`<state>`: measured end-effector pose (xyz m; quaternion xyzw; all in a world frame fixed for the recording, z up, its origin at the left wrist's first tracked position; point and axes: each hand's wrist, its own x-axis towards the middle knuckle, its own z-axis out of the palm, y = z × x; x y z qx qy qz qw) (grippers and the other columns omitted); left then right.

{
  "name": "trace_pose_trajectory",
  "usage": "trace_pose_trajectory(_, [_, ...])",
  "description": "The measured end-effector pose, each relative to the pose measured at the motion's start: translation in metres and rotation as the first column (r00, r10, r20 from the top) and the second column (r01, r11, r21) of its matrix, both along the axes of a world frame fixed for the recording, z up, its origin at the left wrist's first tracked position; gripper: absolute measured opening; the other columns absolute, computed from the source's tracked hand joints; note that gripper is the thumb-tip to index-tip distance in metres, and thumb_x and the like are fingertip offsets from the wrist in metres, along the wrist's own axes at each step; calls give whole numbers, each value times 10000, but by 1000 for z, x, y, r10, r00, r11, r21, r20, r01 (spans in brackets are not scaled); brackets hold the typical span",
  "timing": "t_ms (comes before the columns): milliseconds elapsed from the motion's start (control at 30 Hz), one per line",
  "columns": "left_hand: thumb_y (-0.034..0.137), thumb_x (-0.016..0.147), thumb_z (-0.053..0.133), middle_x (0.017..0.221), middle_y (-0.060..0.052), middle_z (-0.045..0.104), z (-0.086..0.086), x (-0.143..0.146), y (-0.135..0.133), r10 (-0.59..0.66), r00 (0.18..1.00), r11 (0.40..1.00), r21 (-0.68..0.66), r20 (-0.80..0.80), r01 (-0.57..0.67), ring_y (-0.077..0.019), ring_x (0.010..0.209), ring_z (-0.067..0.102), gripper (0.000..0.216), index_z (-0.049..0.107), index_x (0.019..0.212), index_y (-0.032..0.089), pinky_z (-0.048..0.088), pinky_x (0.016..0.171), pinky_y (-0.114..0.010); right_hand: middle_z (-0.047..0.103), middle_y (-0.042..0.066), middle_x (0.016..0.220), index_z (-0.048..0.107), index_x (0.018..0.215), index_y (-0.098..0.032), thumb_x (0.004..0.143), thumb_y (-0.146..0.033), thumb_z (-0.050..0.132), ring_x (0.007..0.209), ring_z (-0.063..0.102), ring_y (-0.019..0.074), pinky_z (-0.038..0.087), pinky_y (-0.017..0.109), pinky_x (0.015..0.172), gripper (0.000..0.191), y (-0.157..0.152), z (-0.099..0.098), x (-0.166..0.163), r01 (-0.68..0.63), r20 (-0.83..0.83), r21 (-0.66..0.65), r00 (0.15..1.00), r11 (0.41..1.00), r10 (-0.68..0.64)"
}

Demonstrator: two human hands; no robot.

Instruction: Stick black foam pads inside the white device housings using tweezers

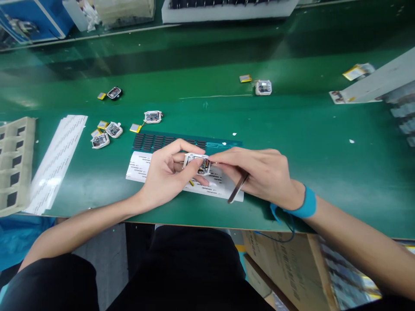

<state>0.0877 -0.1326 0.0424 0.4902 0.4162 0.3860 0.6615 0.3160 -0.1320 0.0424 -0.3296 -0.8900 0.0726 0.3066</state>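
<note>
My left hand (165, 170) is closed around a small white open device case (196, 163) with a circuit board inside, held just above a white label sheet (139, 166). My right hand (259, 172) pinches at the case's right edge with its fingertips, and a pair of metal tweezers (237, 188) is tucked in its palm, pointing down toward me. A blue wrist strap (306, 203) with a cord circles my right wrist. A dark strip of small black pads (152, 141) lies just behind my hands.
Several similar white cases with yellow batteries (112, 129) lie at the left, one more (263, 87) farther back. White backing strips (56, 162) and a foam tray (14, 164) sit at far left. A cardboard box (292, 268) stands under the green table's front edge.
</note>
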Motion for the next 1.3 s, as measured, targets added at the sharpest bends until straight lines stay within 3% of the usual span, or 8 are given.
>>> trace_pose_trajectory(200, [353,901,808,750,-16,758,-2,0,4,-103,994,994,-27,-47,102,-187,574,766,249,736,1026,149,592,500,-224,792,-13,985,690,1129,-261,1145,-244,610,720,738,134,545,262,591,83,0,-2,-4,120,-12,-52,993,991,-121])
trace_pose_trajectory(400, [362,899,813,735,-13,757,-1,-1,4,-155,988,985,-83,-15,153,-187,568,766,246,728,989,150,533,469,-202,796,1,1121,649,1240,-218,1099,-27,525,855,769,139,511,264,575,269,-1,-4,2,17,104,162,994,987,-34])
trace_pose_trajectory(533, [353,885,827,738,-15,761,1,0,4,-184,983,978,-107,-19,181,-199,588,780,249,725,980,146,523,469,-194,801,-7,1055,693,1140,-204,1137,-88,485,753,742,116,486,260,540,238,0,0,4,-11,229,329,971,944,-69])
trace_pose_trajectory(600, [331,898,805,742,-17,760,0,0,4,-187,982,976,-118,-20,183,-207,603,790,232,720,1005,143,515,466,-190,797,7,1012,698,1106,-178,1105,-84,517,688,718,121,459,280,503,204,0,0,3,66,247,359,955,931,-163])
trace_pose_trajectory(700, [313,913,789,744,-13,758,0,-1,4,-166,986,979,-123,-25,161,-213,615,796,228,698,1048,153,508,458,-190,793,47,1149,672,1265,-148,1052,-40,556,719,731,135,437,302,489,265,3,0,4,223,235,341,920,913,-313])
trace_pose_trajectory(800, [325,907,805,704,7,740,0,-1,5,-158,987,979,-129,-6,156,-214,614,796,247,667,1037,167,535,476,-196,756,51,1308,629,1395,-175,1104,-73,549,889,770,145,491,272,549,319,5,3,9,103,259,312,947,944,-189])
trace_pose_trajectory(900, [340,903,817,671,25,724,-1,-2,5,-153,988,979,-137,12,154,-216,622,800,277,636,1029,173,566,501,-200,768,17,1280,682,1319,-209,1139,-76,466,925,775,150,522,256,570,310,5,6,13,-65,340,287,940,956,-38])
trace_pose_trajectory(1300, [377,869,873,721,16,747,-5,6,-6,-26,1000,996,-81,-1,25,-201,567,773,368,557,953,207,578,460,-214,791,54,1205,690,1237,-151,1109,-54,528,951,801,181,629,254,666,228,-9,-1,-2,-29,134,179,991,983,4])
